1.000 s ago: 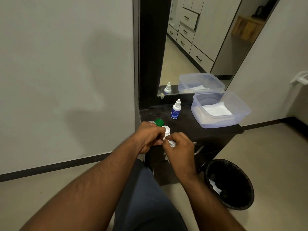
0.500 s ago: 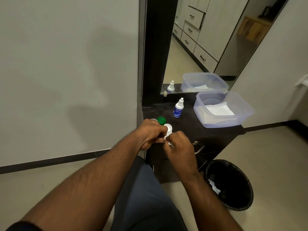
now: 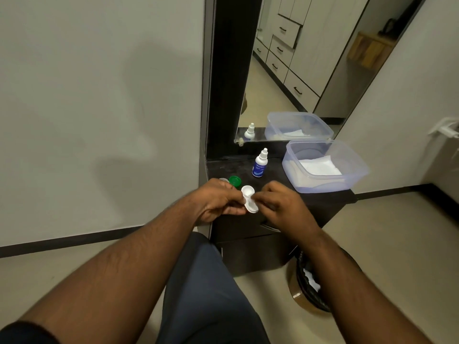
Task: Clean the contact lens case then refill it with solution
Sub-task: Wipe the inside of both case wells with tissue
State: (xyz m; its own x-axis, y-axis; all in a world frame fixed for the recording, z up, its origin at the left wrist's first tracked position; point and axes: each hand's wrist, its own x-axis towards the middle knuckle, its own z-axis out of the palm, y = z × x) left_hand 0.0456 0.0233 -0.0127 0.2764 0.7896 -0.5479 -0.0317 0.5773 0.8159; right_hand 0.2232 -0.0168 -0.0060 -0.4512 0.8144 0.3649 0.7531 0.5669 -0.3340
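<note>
The white two-well contact lens case [image 3: 249,198] is held open-side up above the dark cabinet's front edge. My left hand [image 3: 218,201] grips its left side. My right hand [image 3: 280,204] has its fingers curled, with the fingertips pinching the case's right edge; whether anything lies between the fingers is hidden. A green cap [image 3: 234,180] and a pale cap [image 3: 223,180] lie on the cabinet top just behind my left hand. The small white solution bottle [image 3: 259,163] with a blue label stands upright further back.
A clear plastic tub [image 3: 352,167] holding white tissues sits at the right of the dark cabinet top [image 3: 273,175]. A mirror [image 3: 298,70] rises behind it. A black bin [image 3: 311,294] with a white scrap inside stands on the floor at the right.
Both hands have stayed together at the case. The right hand's fingers have slid off to the right, so both wells of the case now show.
</note>
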